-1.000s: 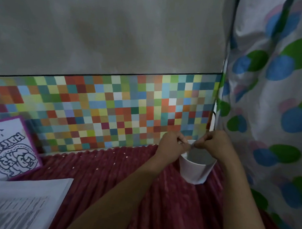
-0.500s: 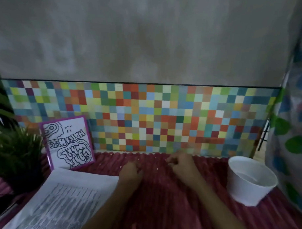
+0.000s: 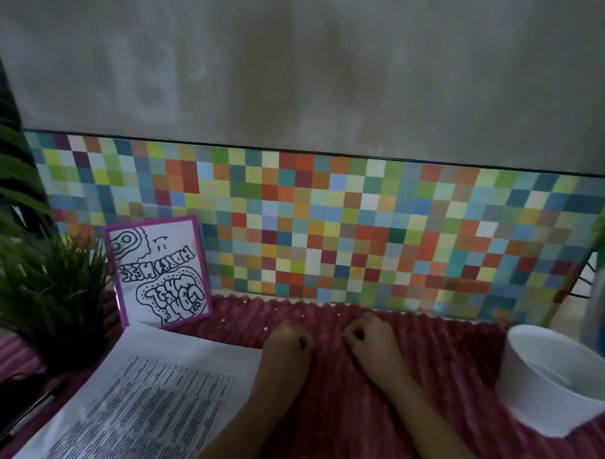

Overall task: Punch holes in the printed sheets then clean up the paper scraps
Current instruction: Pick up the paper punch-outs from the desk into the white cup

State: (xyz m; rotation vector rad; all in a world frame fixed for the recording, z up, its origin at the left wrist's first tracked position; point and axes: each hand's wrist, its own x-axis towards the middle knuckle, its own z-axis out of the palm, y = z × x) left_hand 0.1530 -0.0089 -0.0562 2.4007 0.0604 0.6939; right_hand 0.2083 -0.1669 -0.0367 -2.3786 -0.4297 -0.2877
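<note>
So we're clearly in the cleanup half of the job here: the printed sheets (image 3: 135,400) are lying flat well off to the left of the white cup (image 3: 553,392), and we can't make out any holes from this angle, too dim and blurry. The paper scraps (image 3: 264,329) are what matters now, tiny white dots sprinkled over the red ribbed cloth (image 3: 335,417), left of the cup and mostly toward the back edge by the mosaic panel (image 3: 362,227). Both forearms reach forward side by side. The left hand (image 3: 289,339) and the right hand (image 3: 370,340) sit knuckles-up on the cloth, near each other but not touching, both well left of the cup. On both hands the fingers are curled in tight with the tips down at the fabric, so our guess is we're pinching up dots, but honestly we can't tell if anything is actually between the fingertips. Next move, as we read it: get a decent pinch, then carry it over to the right and drop it in the cup, which stands upright and open. The ribs in that cloth probably hide the dots, so expect plenty of passes. A potted plant (image 3: 46,296) and a framed doodle (image 3: 160,272) sit far left of the cup.
</note>
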